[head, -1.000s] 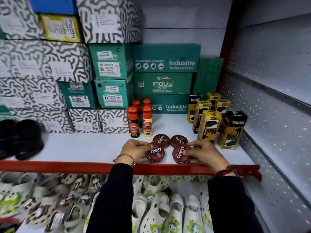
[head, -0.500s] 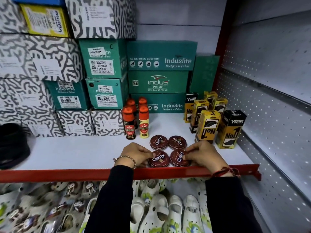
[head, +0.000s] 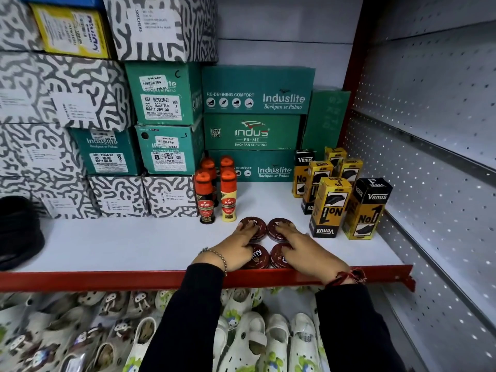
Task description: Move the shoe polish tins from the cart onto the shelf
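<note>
Tins: we count four shoe polish tins (head: pixel 257 257) lying flat on the white shelf (head: pixel 134 242), two in front and two behind, packed close in a square just inside the red front lip (head: pixel 107 277).
Left hand: our left hand (head: pixel 236 244) lies flat and relaxed, fingers spread over the two tins at the 9 o'clock side of the square; it presses on them and grips nothing.
Right hand: our right hand (head: pixel 306 251) does the same on the two tins at the 3 o'clock side, fingertips reaching the rear one; flat, not clenched.
Neighbours: liquid polish bottles (head: pixel 214 194) stand at 12 o'clock from the tins, near but apart; yellow and black Venus boxes (head: pixel 343 200) stand at 2 o'clock; stacked shoe boxes (head: pixel 171 119) fill the back.
Done: four tins are on the shelf, and we judge this step to be a last nudge into a neat block.
Left: the cart is out of view, so we cannot tell whether more tins wait there.
Space: bare shelf lies open at 9 o'clock from the square, should more tins come.
</note>
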### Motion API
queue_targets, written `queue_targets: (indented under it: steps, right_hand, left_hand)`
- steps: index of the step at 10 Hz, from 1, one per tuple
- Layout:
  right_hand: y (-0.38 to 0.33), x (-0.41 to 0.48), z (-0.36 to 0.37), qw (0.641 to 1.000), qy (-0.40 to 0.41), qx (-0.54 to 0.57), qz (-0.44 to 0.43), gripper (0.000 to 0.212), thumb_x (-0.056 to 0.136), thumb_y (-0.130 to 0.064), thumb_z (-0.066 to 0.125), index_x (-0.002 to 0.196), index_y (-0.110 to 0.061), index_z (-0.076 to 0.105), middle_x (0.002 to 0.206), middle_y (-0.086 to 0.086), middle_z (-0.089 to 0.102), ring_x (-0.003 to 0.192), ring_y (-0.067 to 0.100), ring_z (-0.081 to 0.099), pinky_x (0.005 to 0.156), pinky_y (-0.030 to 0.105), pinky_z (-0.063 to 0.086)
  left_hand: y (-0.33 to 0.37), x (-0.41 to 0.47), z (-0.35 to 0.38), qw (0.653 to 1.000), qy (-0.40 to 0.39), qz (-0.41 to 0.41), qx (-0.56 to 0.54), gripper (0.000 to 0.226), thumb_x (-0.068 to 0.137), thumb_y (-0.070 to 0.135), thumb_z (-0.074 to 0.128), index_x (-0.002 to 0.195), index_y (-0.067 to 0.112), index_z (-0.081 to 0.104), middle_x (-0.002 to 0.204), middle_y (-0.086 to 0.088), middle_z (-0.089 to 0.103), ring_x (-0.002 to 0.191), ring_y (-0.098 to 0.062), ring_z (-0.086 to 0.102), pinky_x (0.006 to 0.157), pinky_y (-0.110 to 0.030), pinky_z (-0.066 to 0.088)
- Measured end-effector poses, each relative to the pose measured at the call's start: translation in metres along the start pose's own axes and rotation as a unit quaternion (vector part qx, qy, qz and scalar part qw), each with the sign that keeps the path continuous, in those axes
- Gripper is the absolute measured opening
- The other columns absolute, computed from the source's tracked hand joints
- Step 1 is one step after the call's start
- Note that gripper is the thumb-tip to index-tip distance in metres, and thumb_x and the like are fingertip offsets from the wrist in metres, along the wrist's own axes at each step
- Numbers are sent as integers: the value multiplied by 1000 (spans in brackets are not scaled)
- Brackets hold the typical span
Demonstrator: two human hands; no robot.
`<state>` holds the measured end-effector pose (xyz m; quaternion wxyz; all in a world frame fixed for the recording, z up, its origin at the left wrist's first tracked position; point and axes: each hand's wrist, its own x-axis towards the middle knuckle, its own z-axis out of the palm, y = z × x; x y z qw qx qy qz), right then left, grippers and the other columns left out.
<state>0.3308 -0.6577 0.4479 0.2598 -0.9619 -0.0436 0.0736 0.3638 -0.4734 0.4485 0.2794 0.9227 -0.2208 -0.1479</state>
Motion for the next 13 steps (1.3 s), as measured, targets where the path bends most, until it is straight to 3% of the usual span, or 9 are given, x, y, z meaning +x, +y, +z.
queue_targets:
  steps: [2,4,6,11,12,13]
  right_hand:
    - [9,1,3,1000,24,5,-5,63,92,-14,45,153,-22,33,165,-5,24,154,15,17,126,41,0]
    - [11,-2,2,999,35,11,-22,65,87,-7,48,151,-20,40,162,-3,32,152,15,24,127,41,13]
    - [11,-5,5,999,41,3,-29,62,91,-11,48,151,-21,39,162,-6,32,152,13,25,127,39,4]
    - [11,-9,3,999,27,5,-30,60,92,-22,54,150,-24,39,162,-7,32,152,12,25,127,38,2]
    - [1,-14,-13,996,67,18,-52,57,94,-27,56,149,-22,41,160,-4,35,151,16,28,127,40,7]
    - [-3,-16,-29,989,119,25,-78,56,97,-30,52,151,-22,38,162,-4,32,154,14,20,127,40,7]
  left_hand:
    - [3,1,5,1000,-13,-8,26,67,97,7,40,157,17,12,167,-2,-2,154,-20,-9,124,-33,1]
    - [12,-2,16,999,27,-13,40,65,98,7,38,157,14,11,167,-5,-1,154,-24,-7,123,-31,4]
    - [15,-2,20,997,37,-29,64,64,99,9,38,157,12,11,166,-8,1,154,-29,-5,125,-35,5]
    - [12,-9,13,997,15,-21,78,61,100,15,38,156,16,15,167,-3,5,154,-25,-2,124,-34,7]
    - [19,-10,-1,995,45,-19,84,56,101,21,36,155,18,22,166,-4,9,154,-26,0,126,-39,9]
    - [24,-9,-19,992,84,7,91,54,102,25,34,155,19,23,166,-3,9,154,-25,0,126,-44,10]
